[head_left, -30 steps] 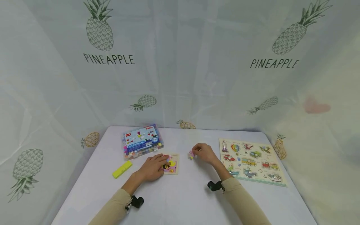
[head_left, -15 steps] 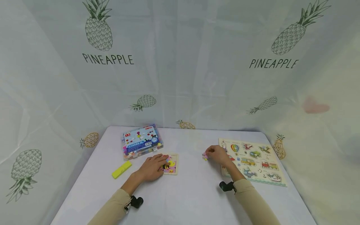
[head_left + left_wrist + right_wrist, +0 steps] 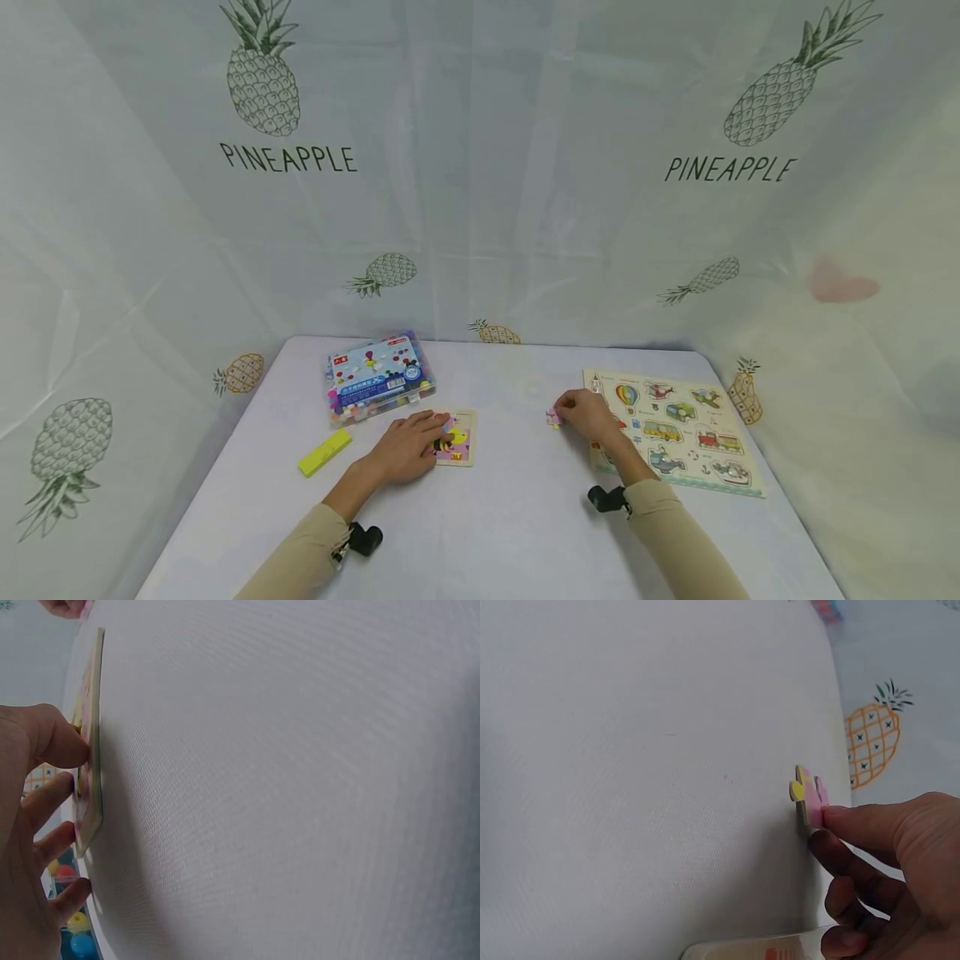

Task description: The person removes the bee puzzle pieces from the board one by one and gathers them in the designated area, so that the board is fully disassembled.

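My right hand (image 3: 588, 414) pinches a small pink and yellow jigsaw piece (image 3: 810, 796) between thumb and forefinger, close over the white table. In the right wrist view the other fingers curl loosely below it. My left hand (image 3: 408, 446) rests with its fingers spread on a small square wooden puzzle (image 3: 462, 446), which shows a bee and pink and yellow patches. Part of the puzzle's left side is hidden under the hand. Seen from the left wrist, the thumb (image 3: 64, 746) lies on the near edge of the puzzle board.
A clear plastic box of colourful beads (image 3: 378, 377) stands at the back left, with a yellow-green block (image 3: 325, 452) in front of it. To the right lies a large vehicle puzzle board (image 3: 667, 433), partly behind my right hand. A pineapple-print curtain (image 3: 510, 208) surrounds the table.
My right hand has moved right with the jigsaw piece, away from the small puzzle and up to the vehicle board, slowing lately. The left hand has stayed in place.
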A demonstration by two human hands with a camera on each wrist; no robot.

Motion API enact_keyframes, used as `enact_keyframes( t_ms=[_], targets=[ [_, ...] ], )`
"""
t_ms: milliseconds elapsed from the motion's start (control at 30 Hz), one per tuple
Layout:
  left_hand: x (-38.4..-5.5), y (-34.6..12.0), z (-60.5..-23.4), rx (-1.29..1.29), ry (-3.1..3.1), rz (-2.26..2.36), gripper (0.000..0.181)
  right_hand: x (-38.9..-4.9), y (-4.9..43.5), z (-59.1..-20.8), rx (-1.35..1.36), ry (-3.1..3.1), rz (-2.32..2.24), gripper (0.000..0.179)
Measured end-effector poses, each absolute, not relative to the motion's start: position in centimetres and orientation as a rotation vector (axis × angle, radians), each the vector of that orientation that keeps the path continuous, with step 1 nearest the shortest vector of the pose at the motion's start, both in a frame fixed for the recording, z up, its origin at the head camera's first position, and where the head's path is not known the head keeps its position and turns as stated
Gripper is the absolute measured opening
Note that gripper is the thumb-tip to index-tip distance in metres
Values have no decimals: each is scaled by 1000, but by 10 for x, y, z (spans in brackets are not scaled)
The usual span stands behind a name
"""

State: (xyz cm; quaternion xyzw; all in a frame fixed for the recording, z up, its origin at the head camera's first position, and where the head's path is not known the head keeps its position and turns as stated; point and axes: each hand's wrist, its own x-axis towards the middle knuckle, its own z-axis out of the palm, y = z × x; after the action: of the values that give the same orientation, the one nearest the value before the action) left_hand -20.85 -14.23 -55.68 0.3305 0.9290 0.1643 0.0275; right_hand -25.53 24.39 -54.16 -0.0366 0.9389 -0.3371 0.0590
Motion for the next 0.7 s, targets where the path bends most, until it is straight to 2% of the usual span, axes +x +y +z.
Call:
enact_keyframes(
  t_ms=[700],
  targets=[
    [-206, -143, -554, 1007, 2863, 499, 39, -255, 240, -540, -55, 2856, -982, 9]
  ],
)
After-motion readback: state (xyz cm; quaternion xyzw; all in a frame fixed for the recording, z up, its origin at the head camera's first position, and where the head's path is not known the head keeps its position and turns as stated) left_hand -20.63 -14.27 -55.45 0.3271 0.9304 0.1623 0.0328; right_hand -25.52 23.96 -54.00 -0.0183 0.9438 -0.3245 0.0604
